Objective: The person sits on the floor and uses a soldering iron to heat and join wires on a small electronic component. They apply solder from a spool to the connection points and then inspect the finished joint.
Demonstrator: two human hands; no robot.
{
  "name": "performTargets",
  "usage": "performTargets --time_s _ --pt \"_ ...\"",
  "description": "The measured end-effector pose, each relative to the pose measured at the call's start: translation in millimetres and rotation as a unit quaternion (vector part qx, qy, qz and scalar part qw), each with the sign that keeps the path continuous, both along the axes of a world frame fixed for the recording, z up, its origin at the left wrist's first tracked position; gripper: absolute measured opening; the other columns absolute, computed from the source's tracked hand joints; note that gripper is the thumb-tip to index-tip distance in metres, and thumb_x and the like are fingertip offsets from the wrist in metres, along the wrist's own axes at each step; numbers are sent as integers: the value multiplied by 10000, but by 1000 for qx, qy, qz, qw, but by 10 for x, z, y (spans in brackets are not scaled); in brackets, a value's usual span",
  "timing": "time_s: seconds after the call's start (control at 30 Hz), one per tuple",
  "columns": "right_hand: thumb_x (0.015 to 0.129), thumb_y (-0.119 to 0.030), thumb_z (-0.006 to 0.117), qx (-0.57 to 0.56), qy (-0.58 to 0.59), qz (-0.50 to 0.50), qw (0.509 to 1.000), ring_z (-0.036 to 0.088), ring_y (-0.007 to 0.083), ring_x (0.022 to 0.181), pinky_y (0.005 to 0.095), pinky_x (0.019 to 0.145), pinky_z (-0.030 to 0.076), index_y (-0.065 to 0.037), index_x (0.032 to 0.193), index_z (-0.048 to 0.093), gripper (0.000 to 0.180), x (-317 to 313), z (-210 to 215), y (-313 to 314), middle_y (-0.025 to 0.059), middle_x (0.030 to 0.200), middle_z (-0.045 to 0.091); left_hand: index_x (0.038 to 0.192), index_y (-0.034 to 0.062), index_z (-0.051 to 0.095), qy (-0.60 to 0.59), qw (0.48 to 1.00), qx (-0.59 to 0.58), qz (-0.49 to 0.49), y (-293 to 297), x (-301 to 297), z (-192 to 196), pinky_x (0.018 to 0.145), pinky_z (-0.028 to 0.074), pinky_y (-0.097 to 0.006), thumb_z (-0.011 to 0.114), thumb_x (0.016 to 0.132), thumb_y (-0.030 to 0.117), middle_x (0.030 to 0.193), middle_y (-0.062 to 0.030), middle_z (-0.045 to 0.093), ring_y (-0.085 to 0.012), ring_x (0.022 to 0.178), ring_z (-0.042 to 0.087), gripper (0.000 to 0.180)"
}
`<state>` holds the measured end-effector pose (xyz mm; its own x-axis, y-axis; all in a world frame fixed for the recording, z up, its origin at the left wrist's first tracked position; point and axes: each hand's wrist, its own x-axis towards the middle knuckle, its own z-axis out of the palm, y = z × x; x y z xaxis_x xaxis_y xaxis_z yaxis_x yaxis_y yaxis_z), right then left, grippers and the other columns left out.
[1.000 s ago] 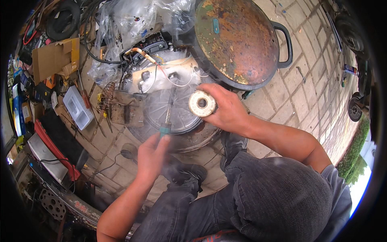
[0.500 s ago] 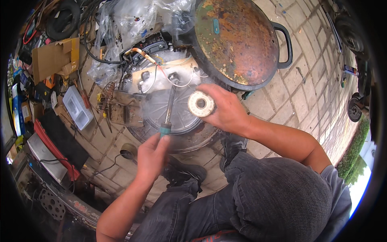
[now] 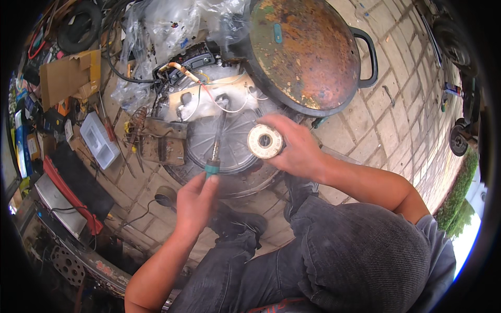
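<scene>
My left hand (image 3: 193, 207) is closed round the green handle of a soldering iron (image 3: 216, 147). Its metal shaft points away from me, with the tip over a pale insulation sheet (image 3: 177, 107) where thin wires (image 3: 238, 111) lie. Whitish haze hangs around the tip. Seen end on, a round pale spool (image 3: 254, 142), apparently of solder wire, is gripped in my right hand (image 3: 298, 150), just right of the iron and apart from it. Below both is a ribbed round metal plate (image 3: 197, 147) of an opened appliance.
A large round pan-like body (image 3: 308, 57), brown and stained, with a black handle (image 3: 373, 57), adjoins the plate at the far right. Clear plastic bags (image 3: 180, 21) lie behind. On the left are a cardboard box (image 3: 65, 81), a grey plastic tray (image 3: 100, 141), cables and loose tools on paving.
My right hand has shifted slightly right and towards me with the spool. The iron stays in my left hand, moved only a little.
</scene>
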<state>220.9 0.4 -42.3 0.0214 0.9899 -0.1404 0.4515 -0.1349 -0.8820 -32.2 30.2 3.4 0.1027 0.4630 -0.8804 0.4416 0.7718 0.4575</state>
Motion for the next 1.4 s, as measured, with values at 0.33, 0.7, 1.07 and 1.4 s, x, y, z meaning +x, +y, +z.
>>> performTargets --time_s 0.33,0.7,1.07,1.4 --pt "716 -177 845 -37 26 11 999 637 374 1050 423 863 527 -50 1228 561 599 82 13 -226 164 1171 639 1109 2 671 4 1000 -10 14 -21 -7 -6 465 399 -237 632 986 266 735 16 598 -66 527 497 294" --pt "734 -187 840 -29 51 32 998 654 357 1025 409 859 537 -50 1204 573 558 22 146 -371 164 1140 650 989 17 648 -4 1000 5 -20 9 -9 14 435 388 -250 619 995 297 704 3 568 -88 497 499 281" --pt "731 -175 840 -10 33 26 999 660 344 998 395 837 539 -55 1194 581 544 28 207 -352 146 1118 656 1111 7 671 -2 1000 1 2 -19 -6 -5 445 380 -234 627 987 286 654 21 540 -65 493 486 308" --pt "728 -179 845 -17 44 24 999 661 342 992 398 828 540 -56 1194 580 550 14 174 -368 150 1106 656 1113 -13 656 -7 1000 -2 15 -19 14 29 430 390 -254 630 993 260 721 -11 584 -93 508 506 299"
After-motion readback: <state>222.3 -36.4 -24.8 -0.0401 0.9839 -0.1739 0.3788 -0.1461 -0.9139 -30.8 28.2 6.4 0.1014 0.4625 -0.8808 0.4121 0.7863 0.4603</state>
